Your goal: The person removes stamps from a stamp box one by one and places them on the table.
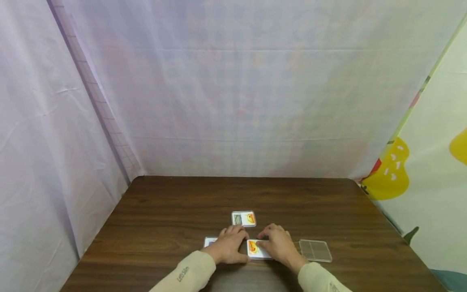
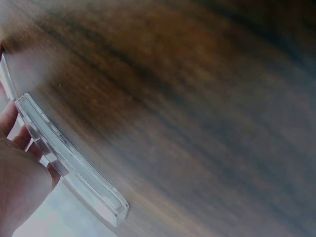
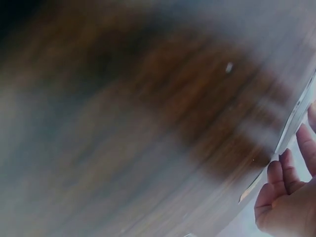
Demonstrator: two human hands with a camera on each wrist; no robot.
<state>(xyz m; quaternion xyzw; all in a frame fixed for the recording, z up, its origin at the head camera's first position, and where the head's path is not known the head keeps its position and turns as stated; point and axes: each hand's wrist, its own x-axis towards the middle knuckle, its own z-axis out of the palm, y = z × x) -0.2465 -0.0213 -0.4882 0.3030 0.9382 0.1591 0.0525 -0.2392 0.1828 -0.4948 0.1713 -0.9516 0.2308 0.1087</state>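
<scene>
A: Your white card case [image 1: 258, 252]: position?
B: Between your left hand [image 1: 229, 245], at its nine o'clock, and your right hand [image 1: 280, 245], at three.
A: Your grip?
B: Whether either pinches it, cannot tell.

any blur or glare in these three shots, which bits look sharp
Head: mostly sharp, lettering on the left sleeve roughly readable; left wrist: tabletop largely blurred, bright washout at lower left, clear case crisper; right wrist: heavy blur and pale haze toward the left, right hand clearer.
</scene>
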